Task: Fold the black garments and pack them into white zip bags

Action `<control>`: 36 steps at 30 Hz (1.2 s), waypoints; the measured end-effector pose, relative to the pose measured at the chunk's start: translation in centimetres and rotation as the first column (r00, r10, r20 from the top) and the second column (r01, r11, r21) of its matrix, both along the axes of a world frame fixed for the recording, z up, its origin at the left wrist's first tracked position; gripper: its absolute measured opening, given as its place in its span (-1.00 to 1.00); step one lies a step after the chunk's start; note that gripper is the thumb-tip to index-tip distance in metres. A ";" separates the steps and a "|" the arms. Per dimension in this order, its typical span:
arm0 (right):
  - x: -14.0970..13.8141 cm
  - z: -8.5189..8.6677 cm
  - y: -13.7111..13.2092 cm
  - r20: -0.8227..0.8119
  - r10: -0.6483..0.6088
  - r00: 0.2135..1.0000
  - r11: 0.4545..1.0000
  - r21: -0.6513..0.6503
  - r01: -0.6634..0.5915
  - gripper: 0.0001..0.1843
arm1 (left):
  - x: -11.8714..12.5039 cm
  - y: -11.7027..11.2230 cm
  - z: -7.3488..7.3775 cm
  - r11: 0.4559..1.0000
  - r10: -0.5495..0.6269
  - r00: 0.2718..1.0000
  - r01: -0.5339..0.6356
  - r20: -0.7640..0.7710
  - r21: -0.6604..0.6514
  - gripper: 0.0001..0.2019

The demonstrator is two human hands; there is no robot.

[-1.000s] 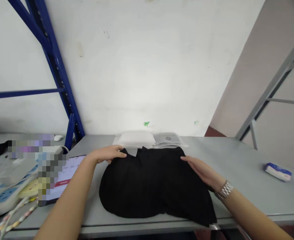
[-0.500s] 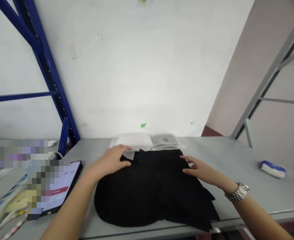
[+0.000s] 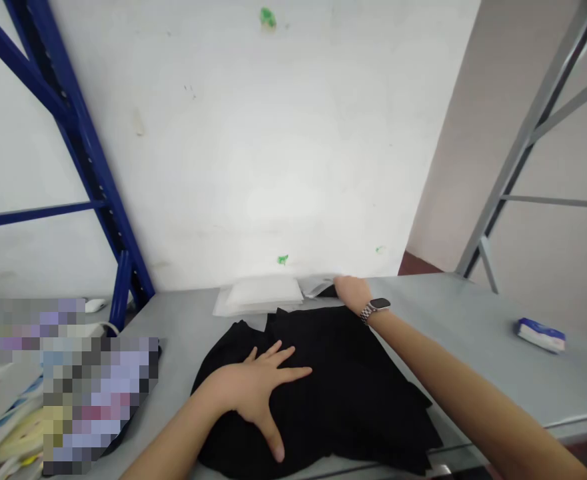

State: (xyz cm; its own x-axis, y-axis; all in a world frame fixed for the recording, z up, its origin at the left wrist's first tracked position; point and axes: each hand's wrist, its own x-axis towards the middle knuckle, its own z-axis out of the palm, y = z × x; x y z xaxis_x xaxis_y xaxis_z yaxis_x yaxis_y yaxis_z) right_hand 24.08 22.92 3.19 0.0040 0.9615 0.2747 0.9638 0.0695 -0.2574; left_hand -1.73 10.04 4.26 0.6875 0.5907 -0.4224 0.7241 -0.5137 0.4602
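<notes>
A black cloth garment lies in loose folds on the grey table, and its lower edge is partly out of view. My left hand presses flat on the near left part of the garment, with fingers spread and nothing held. My right hand stretches past the garment's far edge and touches a clear plastic packet. Its fingertips are hidden from me. A metal-strap wristwatch sits on my right wrist. Beside the packet lies a white padded packet.
A blue-and-white tissue pack lies on the table at the right. Pixelated items cover the left side, near a white mouse. A blue steel rack stands at the left, a grey rack at the right, and a white wall behind the table.
My right hand has left the garment and reached to the far packet. My left hand has moved nearer and now lies flat on the garment. The view has tilted slightly.
</notes>
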 end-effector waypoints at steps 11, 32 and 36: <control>4.3 8.8 -4.6 -0.603 0.442 0.664 0.888 0.397 -0.230 -0.82 | -1.7 1.8 2.8 0.836 0.526 0.444 -0.428 0.725 -0.344 -0.44; -2.3 3.9 -13.9 -0.533 0.753 0.387 0.416 -0.071 -0.907 -0.73 | -1.4 2.4 1.4 0.838 0.443 0.839 -0.262 0.317 -0.479 -0.64; -3.8 -0.4 -19.9 -0.347 0.935 0.069 -0.005 -0.207 -0.978 -0.73 | -1.4 2.4 1.2 0.844 0.445 0.839 -0.276 0.313 -0.460 -0.61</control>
